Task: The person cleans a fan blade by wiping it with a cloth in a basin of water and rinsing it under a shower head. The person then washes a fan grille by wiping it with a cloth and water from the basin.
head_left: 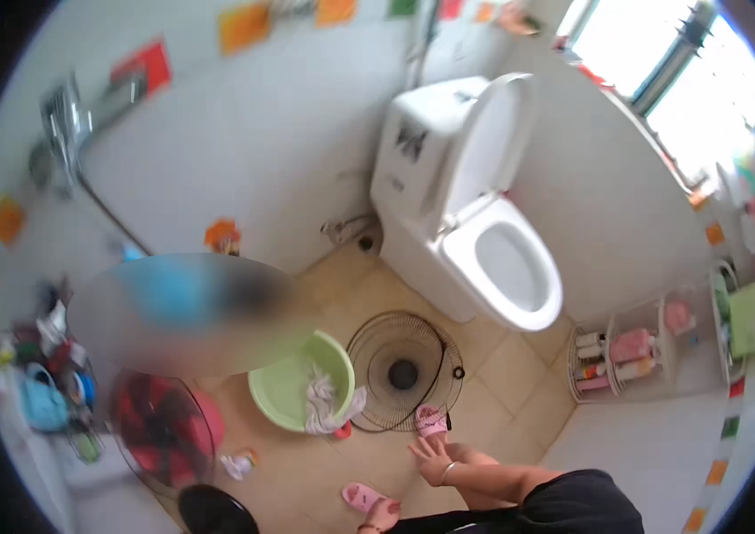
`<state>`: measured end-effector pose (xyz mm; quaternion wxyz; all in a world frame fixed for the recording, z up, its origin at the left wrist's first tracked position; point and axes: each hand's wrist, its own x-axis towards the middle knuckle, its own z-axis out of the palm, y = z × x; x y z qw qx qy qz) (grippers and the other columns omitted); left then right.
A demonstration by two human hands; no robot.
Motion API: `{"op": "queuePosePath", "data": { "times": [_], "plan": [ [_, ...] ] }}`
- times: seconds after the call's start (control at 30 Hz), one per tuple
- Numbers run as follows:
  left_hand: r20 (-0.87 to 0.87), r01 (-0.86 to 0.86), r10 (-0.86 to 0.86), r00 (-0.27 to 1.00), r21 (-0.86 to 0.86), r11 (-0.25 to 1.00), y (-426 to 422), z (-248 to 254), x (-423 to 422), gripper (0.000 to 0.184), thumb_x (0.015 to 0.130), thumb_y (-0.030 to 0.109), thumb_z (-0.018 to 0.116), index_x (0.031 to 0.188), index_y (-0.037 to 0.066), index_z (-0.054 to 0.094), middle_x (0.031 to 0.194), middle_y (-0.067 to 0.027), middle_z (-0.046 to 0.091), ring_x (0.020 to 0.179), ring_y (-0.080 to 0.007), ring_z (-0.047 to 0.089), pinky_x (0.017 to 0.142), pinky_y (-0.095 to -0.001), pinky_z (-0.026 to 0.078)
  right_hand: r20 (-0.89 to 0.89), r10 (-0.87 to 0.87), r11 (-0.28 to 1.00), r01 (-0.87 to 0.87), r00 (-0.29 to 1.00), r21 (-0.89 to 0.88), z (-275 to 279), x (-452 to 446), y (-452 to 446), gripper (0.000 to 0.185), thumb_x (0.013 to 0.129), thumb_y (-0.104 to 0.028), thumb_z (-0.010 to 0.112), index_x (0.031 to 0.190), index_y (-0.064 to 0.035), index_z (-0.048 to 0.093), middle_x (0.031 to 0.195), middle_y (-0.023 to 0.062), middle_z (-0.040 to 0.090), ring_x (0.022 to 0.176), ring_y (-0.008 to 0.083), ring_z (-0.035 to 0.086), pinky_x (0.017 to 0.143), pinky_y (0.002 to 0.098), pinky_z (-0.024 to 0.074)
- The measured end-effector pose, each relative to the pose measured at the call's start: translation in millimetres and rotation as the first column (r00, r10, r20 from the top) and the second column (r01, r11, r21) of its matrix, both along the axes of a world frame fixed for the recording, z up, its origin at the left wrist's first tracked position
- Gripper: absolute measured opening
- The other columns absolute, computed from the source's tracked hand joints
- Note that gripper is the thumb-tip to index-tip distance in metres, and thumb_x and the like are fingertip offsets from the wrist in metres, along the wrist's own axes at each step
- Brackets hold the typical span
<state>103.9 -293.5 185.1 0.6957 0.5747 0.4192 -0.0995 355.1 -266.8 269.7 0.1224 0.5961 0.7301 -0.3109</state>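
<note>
Wire fan guard (403,375): lying on the tiled floor (502,374).
Right hand (433,463): empty, fingers spread, near the guard's edge.
Left hand (383,514): farther from the guard, apart from the right; grip cannot be told.
Green basin (283,390): left of the guard, cloth (320,397) over its rim.

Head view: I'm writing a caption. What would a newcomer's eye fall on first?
Probably the white toilet, its lid raised, right of centre. Next, the round wire fan cover on the floor at lower centre, beside a green basin with a cloth over its rim.
</note>
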Motion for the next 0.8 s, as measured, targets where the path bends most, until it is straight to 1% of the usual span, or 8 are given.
{"op": "queuePosePath", "data": {
  "times": [0.1, 0.2, 0.33, 0.5, 0.53, 0.6, 0.7, 0.8],
  "plan": [
    [0.092, 0.046, -0.039, 0.995, -0.077, 0.996, 54.1, 93.4, 7.1, 0.034, 0.071, 0.023, 0.065, 0.096, 0.001, 0.066, 0.095, -0.0162, 0.066, 0.084, -0.0218, 0.064, 0.079, -0.0331, 0.049, -0.358, -0.569, 0.681, 0.180, 0.741, -0.710, 112.7, 58.2, 19.0, 0.028, 0.081, -0.034, 0.059, 0.087, -0.0084, 0.069, 0.096, 0.0126, 0.066, 0.099, 0.0266, 0.059, 0.090, 0.0348, 0.0398],
    [0.098, 0.205, -0.205, 0.974, 0.013, 0.979, 106.3, 186.5, 48.5, 0.033, 0.071, 0.023, 0.065, 0.096, 0.001, 0.066, 0.095, -0.0161, 0.066, 0.084, -0.0218, 0.064, 0.079, -0.0331, 0.049, -0.065, -0.574, 0.775, 0.517, 0.816, -0.363, 208.2, 111.1, -74.5, 0.049, 0.076, -0.053, 0.060, 0.096, -0.0094, 0.069, 0.085, 0.0127, 0.067, 0.089, 0.0226, 0.061, 0.079, 0.0345, 0.0455],
    [0.133, 0.319, -0.340, 0.931, 0.158, 0.934, 136.6, 268.7, 116.1, 0.032, 0.072, 0.022, 0.064, 0.095, 0.001, 0.066, 0.094, -0.0160, 0.066, 0.083, -0.0218, 0.064, 0.078, -0.0330, 0.049, -0.019, -0.690, 0.503, 0.461, 0.723, -0.731, 225.2, 137.6, -222.7, 0.047, 0.063, -0.051, 0.071, 0.087, -0.0104, 0.072, 0.096, 0.0131, 0.066, 0.096, 0.0305, 0.059, 0.083, 0.0386, 0.0454],
    [0.136, 0.329, -0.381, 0.914, 0.298, 0.896, 166.1, 323.6, 220.4, 0.031, 0.072, 0.022, 0.064, 0.095, 0.001, 0.066, 0.093, -0.0158, 0.066, 0.083, -0.0217, 0.064, 0.078, -0.0330, 0.049, 0.003, -0.900, 0.415, 0.860, 0.435, -0.296, 292.7, 270.8, -187.3, 0.029, 0.060, -0.034, 0.076, 0.081, -0.0144, 0.072, 0.080, 0.0080, 0.068, 0.076, 0.0195, 0.063, 0.073, 0.0361, 0.0492],
    [0.122, 0.321, -0.373, 0.920, 0.314, 0.894, 168.3, 326.7, 241.5, 0.031, 0.073, 0.021, 0.064, 0.095, 0.001, 0.066, 0.093, -0.0158, 0.067, 0.083, -0.0217, 0.064, 0.078, -0.0330, 0.050, 0.003, -0.950, 0.301, 0.924, 0.311, -0.234, 284.1, 334.6, -182.9, 0.031, 0.063, -0.035, 0.071, 0.086, -0.0146, 0.070, 0.101, 0.0147, 0.063, 0.099, 0.0302, 0.057, 0.085, 0.0630, 0.0361],
    [0.088, 0.286, -0.333, 0.939, 0.338, 0.896, 170.4, 326.2, 284.7, 0.030, 0.073, 0.021, 0.064, 0.095, 0.001, 0.066, 0.093, -0.0157, 0.067, 0.083, -0.0217, 0.064, 0.077, -0.0330, 0.050, 0.013, -0.983, 0.143, 0.725, 0.182, 0.673, 360.0, 412.2, -144.6, 0.020, 0.068, -0.025, 0.065, 0.082, -0.0113, 0.068, 0.107, 0.0149, 0.055, 0.104, 0.0305, 0.051, 0.085, 0.0379, 0.0452],
    [0.013, 0.234, -0.256, 0.967, 0.364, 0.902, 172.1, 320.8, 346.2, 0.030, 0.073, 0.021, 0.064, 0.095, 0.000, 0.066, 0.092, -0.0156, 0.067, 0.082, -0.0216, 0.064, 0.077, -0.0330, 0.050, -0.820, -0.572, -0.553, 0.738, 0.002, 0.387, 384.3, 631.8, -108.0, 0.018, 0.075, -0.023, 0.064, 0.072, -0.0055, 0.062, 0.063, 0.0073, 0.063, 0.057, 0.0182, 0.060, 0.057, 0.0323, 0.0479],
    [-0.078, 0.212, -0.197, 0.977, 0.361, 0.908, 165.8, 314.4, 392.1, 0.029, 0.074, 0.020, 0.063, 0.094, 0.000, 0.066, 0.092, -0.0155, 0.067, 0.082, -0.0216, 0.064, 0.077, -0.0330, 0.050, -0.994, 0.048, -0.800, 0.592, -0.102, -0.099, 423.4, 780.7, -72.7, 0.014, 0.076, -0.014, 0.068, 0.082, -0.0064, 0.057, 0.062, 0.0000, 0.056, 0.052, 0.0099, 0.053, 0.043, 0.0240, 0.0405]
  ]
}}
